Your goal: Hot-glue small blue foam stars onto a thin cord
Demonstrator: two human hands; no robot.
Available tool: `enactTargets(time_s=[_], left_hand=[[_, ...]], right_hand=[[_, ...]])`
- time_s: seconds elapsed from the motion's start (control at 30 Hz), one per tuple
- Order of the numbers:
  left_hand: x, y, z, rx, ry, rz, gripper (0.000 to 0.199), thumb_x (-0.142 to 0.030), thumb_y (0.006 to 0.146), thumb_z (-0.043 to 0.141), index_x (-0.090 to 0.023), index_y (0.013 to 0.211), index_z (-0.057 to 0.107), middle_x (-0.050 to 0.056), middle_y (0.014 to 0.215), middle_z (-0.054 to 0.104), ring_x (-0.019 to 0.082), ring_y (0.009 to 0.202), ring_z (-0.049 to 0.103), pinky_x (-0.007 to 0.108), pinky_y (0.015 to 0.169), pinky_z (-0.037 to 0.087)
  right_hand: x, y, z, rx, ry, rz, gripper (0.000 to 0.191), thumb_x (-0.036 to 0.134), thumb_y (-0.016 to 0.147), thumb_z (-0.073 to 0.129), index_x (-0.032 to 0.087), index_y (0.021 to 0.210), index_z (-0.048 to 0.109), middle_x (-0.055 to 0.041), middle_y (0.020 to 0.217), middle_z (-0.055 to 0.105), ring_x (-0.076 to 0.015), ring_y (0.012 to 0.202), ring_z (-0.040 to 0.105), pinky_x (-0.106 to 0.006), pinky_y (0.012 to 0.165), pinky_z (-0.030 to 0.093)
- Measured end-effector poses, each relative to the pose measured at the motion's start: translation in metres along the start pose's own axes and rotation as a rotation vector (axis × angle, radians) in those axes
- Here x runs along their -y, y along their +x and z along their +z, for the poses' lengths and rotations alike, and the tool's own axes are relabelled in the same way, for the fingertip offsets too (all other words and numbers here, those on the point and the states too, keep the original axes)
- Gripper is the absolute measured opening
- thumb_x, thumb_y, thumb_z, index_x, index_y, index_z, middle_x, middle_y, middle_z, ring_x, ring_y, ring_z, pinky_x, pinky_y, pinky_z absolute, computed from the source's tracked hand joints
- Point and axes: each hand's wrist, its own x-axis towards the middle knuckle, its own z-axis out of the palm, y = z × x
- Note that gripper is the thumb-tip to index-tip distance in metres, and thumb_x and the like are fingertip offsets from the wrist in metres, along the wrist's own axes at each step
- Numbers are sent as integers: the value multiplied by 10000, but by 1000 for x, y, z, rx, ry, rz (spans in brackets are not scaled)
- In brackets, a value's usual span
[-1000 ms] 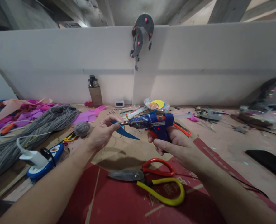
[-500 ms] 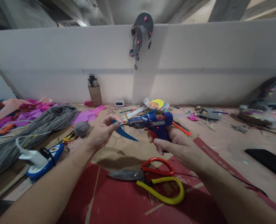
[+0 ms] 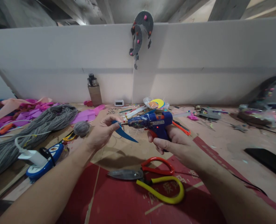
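My left hand [image 3: 104,130] pinches a curved blue piece [image 3: 126,135] between thumb and fingers, its pointed end hanging down to the right. In my right hand [image 3: 173,139] is a blue glue gun [image 3: 160,124] with a small red light on its side. The gun's nozzle points left and meets the blue piece beside my left fingertips; whether it touches the piece is hard to tell. Below both hands, scissors [image 3: 140,177] with one red and one yellow handle lie on the red-printed cardboard [image 3: 114,202].
Grey yarn [image 3: 46,124], a yarn ball [image 3: 82,128] and a blue power strip [image 3: 56,151] lie at left. A bottle [image 3: 94,91] and small clock [image 3: 118,103] stand by the wall. A black phone-like slab [image 3: 266,160] lies at right. A grey crescent ornament [image 3: 138,39] hangs above.
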Motion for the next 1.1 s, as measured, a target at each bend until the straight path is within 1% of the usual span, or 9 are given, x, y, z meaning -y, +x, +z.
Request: enactTargets(time_s=[0.17,0.43,0.8,0.97,1.1], left_hand=[[1,-1,-1,12,5,2,102,-246,685,776,-202,737,701,-1,780,635,114,752,563,240,717,455],[-3,1,0,-17,6,0,141,-271,648,802,-200,717,703,12,779,643,132,773,579,251,726,475],[-3,0,1,-3,-10,-1,120,-250,665,793,-200,729,705,-2,790,644,110,780,569,225,742,456],[-5,0,3,-32,17,-14,153,-287,639,807,-205,708,698,7,775,637,134,769,569,263,729,476],[-5,1,2,-37,10,-15,161,-285,634,810,-202,715,698,5,780,640,123,770,576,250,746,473]], right_hand=[[-2,1,0,-2,-2,-3,257,365,809,575,178,968,499,-36,865,573,-103,614,471,-263,558,433],[6,-3,1,-3,-15,23,245,348,799,580,176,962,516,-29,846,579,-104,609,481,-258,553,428],[4,-2,-1,1,-39,23,241,355,805,570,173,950,510,-24,820,573,-100,595,477,-258,555,426],[7,-3,1,-14,-26,22,232,342,794,577,177,943,510,-32,835,573,-105,602,477,-257,542,429],[7,-3,1,-3,-11,17,232,352,803,579,183,945,510,-34,848,573,-107,612,476,-257,545,431]])
